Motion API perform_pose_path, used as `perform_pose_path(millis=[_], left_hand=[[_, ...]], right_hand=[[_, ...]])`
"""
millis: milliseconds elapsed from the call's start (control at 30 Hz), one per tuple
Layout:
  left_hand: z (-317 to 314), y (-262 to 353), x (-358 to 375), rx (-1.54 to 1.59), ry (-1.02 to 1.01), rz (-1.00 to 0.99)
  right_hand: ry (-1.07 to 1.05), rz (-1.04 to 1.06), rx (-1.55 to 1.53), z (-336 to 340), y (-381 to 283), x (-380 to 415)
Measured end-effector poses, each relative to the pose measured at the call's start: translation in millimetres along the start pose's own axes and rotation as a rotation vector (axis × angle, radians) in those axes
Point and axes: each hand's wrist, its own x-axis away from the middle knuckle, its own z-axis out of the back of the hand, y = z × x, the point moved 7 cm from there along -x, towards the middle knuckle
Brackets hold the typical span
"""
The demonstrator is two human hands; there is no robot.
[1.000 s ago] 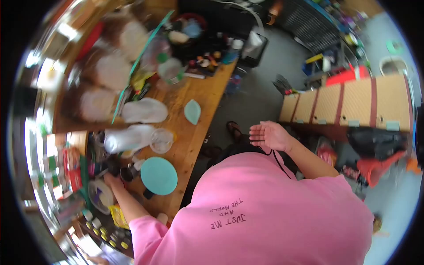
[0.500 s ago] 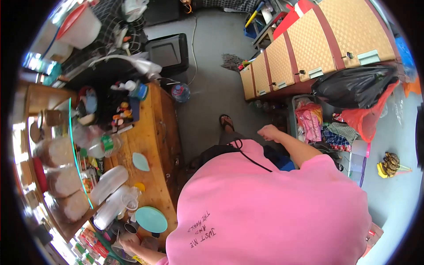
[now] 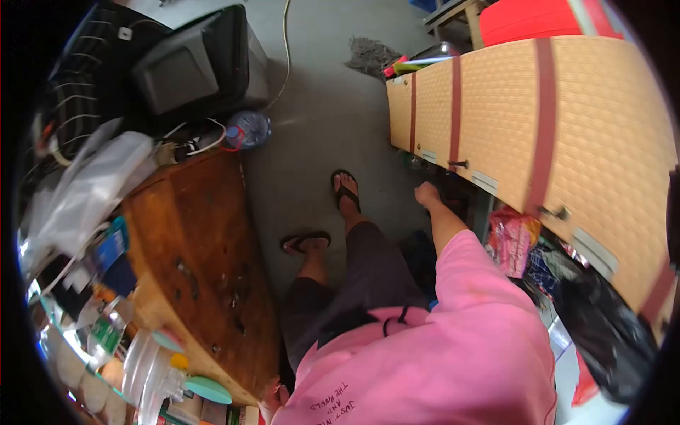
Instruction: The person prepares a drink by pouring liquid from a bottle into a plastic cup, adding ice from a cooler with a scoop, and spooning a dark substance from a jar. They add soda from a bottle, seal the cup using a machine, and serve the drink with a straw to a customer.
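My right hand [image 3: 426, 193] hangs forward, fingers curled into a loose fist with nothing visible in it. It is nearest to the low cabinet with woven-pattern doors [image 3: 496, 106] and touches nothing that I can see. Low in the view, my left hand [image 3: 273, 399] is beside the wooden drawer cabinet [image 3: 205, 276], partly covered by the pink shirt [image 3: 425, 368]; its fingers are not clear. On the cabinet top close to that hand lie a turquoise oval lid or plate [image 3: 207, 389] and clear plastic containers [image 3: 145, 368].
Ahead, a black lidded bin [image 3: 191, 67] and a large clear bottle [image 3: 251, 129] stand on the left. Broom bristles [image 3: 372, 57] lie on the grey floor [image 3: 312, 106]. On the right are a pink packet [image 3: 511, 237] and a hanging black plastic bag [image 3: 605, 333].
My left hand has come away from the cups on the cabinet top and back toward my side. The view has moved forward and tilted; both feet now show. My right hand stays curled.
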Motion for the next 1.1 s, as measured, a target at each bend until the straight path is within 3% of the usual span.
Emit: perform_pose_path(millis=[67,167,200,233,267,300,400,433,500,600,700,767,833,1000,1100], left_hand=[[-15,-35,-21,0.069,-0.006,0.178],[-15,-59,-58,0.057,-0.085,0.548],[-20,-50,-74,0.0,-0.079,0.568],[-17,-42,-79,-0.061,-0.054,0.613],[-18,-42,-86,-0.235,-0.068,0.514],[-20,-53,-84,-0.283,-0.131,0.578],[-32,-56,-88,-0.023,-0.081,0.687],[-41,-54,-91,0.056,-0.101,0.716],[-46,-33,-102,0.038,-0.07,0.656],[-49,8,-110,0.05,-0.053,0.459],[-49,37,-98,0.108,0.01,0.264],[-41,55,-85,0.122,0.058,0.171],[-36,88,-72,0.082,0.034,-0.037],[24,148,-58,0.208,0.194,-0.215],[66,158,-56,0.327,0.462,-0.291]], right_hand=[[-0.018,-0.218,-0.125,4,3,-28],[-0.026,-0.245,0.031,-46,31,-109],[-0.195,-0.158,0.251,-43,16,-118],[-0.191,-0.103,0.323,-65,18,-149],[-0.165,-0.072,0.333,-85,34,-169],[-0.14,-0.054,0.327,-104,45,-187],[0.006,0.148,0.361,-135,59,-209],[0.129,0.229,0.245,-133,58,-208],[0.309,0.123,-0.044,-103,16,-152],[0.336,0.156,-0.022,-55,-50,-67],[0.393,0.519,-0.302,22,-119,36],[0.323,0.571,-0.393,95,-173,128],[0.333,0.823,-0.373,163,-221,227],[0.346,1.419,-0.394,307,-328,447],[0.24,1.71,-0.287,369,-385,560]])
